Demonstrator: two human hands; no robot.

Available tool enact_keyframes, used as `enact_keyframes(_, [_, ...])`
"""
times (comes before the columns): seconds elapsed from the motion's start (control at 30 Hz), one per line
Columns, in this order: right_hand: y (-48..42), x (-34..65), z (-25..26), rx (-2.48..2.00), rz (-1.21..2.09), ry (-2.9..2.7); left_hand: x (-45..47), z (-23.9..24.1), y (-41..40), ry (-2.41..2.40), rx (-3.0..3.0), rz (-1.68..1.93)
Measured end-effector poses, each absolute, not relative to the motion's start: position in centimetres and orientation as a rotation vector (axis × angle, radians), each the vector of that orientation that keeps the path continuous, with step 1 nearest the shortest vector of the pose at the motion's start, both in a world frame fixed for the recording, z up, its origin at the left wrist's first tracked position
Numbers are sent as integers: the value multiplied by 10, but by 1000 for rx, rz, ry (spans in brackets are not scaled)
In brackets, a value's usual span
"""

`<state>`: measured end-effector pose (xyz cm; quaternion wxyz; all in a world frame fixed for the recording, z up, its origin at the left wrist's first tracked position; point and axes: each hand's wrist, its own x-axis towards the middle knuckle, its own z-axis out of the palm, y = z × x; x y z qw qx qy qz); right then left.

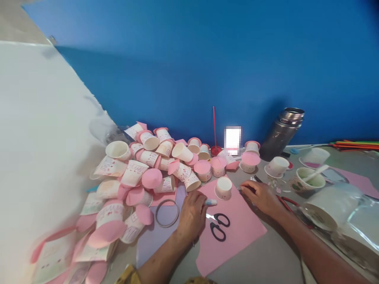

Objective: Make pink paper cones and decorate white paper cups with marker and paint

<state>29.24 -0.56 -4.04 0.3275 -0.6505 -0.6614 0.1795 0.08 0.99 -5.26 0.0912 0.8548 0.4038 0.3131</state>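
Note:
My left hand (193,215) is closed round a pen or marker (211,202) whose tip points right, towards an upturned paper cup (223,187) standing on a pink paper sheet (239,232). My right hand (260,196) lies flat with its fingers spread on the pink sheet's far edge, just right of that cup. Black-handled scissors (218,225) lie on the pink sheet between the two hands, touched by neither.
A heap of paper cups with pink paper cones (151,167) fills the left. A tape ring (167,213) lies by my left hand. A steel flask (281,134), a bowl with a spoon (308,179), a plastic bag of cups (334,209), coloured sticks (355,144) stand right.

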Motion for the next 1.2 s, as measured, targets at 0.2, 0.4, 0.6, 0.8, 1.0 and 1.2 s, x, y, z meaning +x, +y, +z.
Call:
enact_keyframes(0.2, [-7,294,-43,-1705,443,-1748,3,-47,9,1202,2456,885])
enact_keyframes(0.4, [-7,302,-41,-1773,440,-1746,-8,-28,9,1211,2301,787])
enact_keyframes(0.6, [-20,287,-30,-1694,432,-1823,-41,6,-1,1361,2036,742])
enact_keyframes(0.8, [-18,258,-29,-1443,190,-1843,-75,6,-15,1572,1835,682])
enact_keyframes(1.0, [-1,247,-35,-1348,146,-1913,-92,-13,-24,1644,1738,768])
enact_keyframes(1.2, [10,295,-18,-1558,-54,-1611,-89,-6,-28,1671,1741,868])
